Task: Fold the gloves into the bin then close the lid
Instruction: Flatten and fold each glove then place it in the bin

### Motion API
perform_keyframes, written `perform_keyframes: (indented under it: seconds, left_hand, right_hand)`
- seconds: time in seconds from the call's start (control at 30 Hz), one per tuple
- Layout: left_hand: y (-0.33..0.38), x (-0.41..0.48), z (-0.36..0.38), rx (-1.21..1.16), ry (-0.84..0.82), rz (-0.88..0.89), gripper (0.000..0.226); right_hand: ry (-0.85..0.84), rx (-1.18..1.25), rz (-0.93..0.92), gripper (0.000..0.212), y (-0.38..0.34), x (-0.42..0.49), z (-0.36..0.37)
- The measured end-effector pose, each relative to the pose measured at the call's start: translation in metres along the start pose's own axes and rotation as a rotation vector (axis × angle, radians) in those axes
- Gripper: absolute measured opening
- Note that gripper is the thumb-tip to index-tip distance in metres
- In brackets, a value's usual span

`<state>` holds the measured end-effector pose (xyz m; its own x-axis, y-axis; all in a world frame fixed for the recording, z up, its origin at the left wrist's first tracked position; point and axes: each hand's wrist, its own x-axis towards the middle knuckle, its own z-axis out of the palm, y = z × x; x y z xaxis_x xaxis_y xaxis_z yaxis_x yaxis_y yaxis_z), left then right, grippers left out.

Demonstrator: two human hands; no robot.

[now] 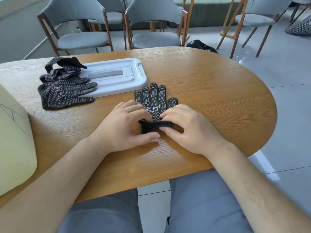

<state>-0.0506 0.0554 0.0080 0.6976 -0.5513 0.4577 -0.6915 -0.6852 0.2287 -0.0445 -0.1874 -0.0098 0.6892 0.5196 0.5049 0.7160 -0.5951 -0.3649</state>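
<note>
Near edge of desk (pixel 218 101), centre: left hand (pixel 124 126) and right hand (pixel 191 128), fingers curled, both pinching the folded-up cuff of a black dotted glove (pixel 154 98). Glove lies flat, its tips pointing to the far edge. Left edge: cream bin (pixel 15 140), partly out of view. Farther, left side: more gloves (pixel 65 88) heaped, overlapping the grey lid (pixel 117 76), which lies flat. Chairs (pixel 151 36) beyond the far edge.

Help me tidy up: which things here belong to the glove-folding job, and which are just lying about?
Job: glove, cuff pinched by left hand and right hand; glove pile; lid; pale bin, probably.
Lying about: chairs; black bag on the floor; checked cloth, far right.
</note>
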Motion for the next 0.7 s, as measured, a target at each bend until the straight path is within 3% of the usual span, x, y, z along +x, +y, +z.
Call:
perform_keyframes:
  seconds: [0.07,0.23,0.4,0.5,0.7]
  left_hand:
    - [-0.001,0.002,0.000,0.016,-0.025,-0.004,0.044]
    - [-0.003,0.002,-0.002,-0.163,0.026,-0.038,0.025]
    - [0.003,0.002,-0.004,-0.350,0.080,-0.286,0.014]
    - [0.004,0.007,0.001,-0.357,0.103,-0.381,0.022]
    - [-0.002,0.010,0.004,-0.311,0.117,-0.306,0.017]
  right_hand:
    - [0.014,0.012,0.013,0.027,0.001,-0.001,0.001]
    - [0.048,0.124,0.041,0.022,-0.004,-0.001,-0.006]
    - [0.066,0.205,0.159,0.023,-0.008,0.006,-0.005]
    - [0.051,0.219,0.226,0.028,-0.003,0.014,-0.002]
    - [0.062,0.214,0.295,0.006,0.000,0.024,0.003]
